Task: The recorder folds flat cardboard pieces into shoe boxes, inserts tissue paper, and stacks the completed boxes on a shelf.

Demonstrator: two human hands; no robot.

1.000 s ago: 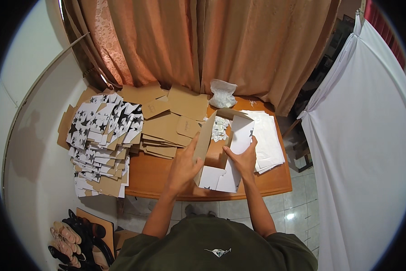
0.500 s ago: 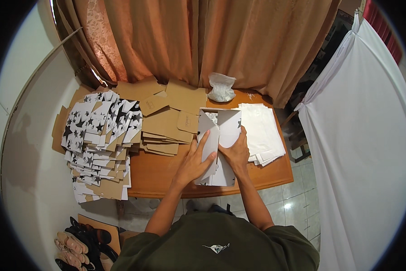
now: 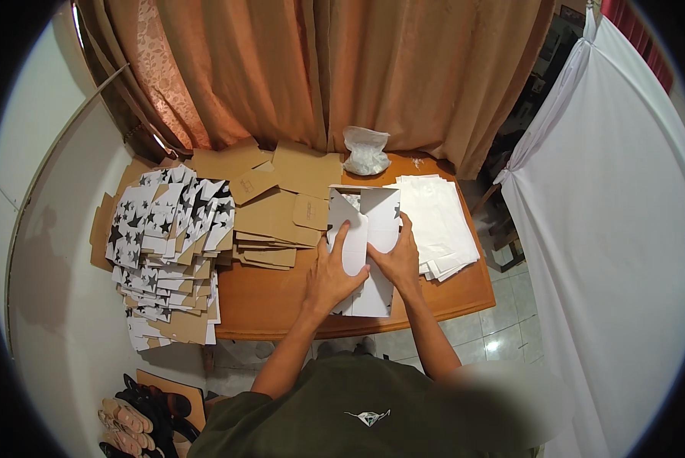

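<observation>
A white cardboard box [image 3: 380,206] stands on the wooden table in front of me, with its top flaps folded inward and a narrow gap between them. Around its left side is my left hand [image 3: 333,269], the thumb lying across the left flap. My right hand [image 3: 397,256] grips the right side, its thumb at the middle gap between the flaps. Both hands are closed on the box. Small dark marks show at the box's edges. What lies inside is mostly hidden; something whitish shows through the far opening.
Star-printed cardboard pieces [image 3: 133,229] are piled at the left, beside flat brown cardboard [image 3: 270,210]. White paper sheets [image 3: 438,221] lie at the right. A clear plastic bag [image 3: 367,156] sits at the back by the curtain [image 3: 403,69]. Shoes [image 3: 129,420] are at lower left.
My left hand has shifted slightly and its thumb sits a little lower on the flap. The two top flaps look flatter. The whole view has moved slightly.
</observation>
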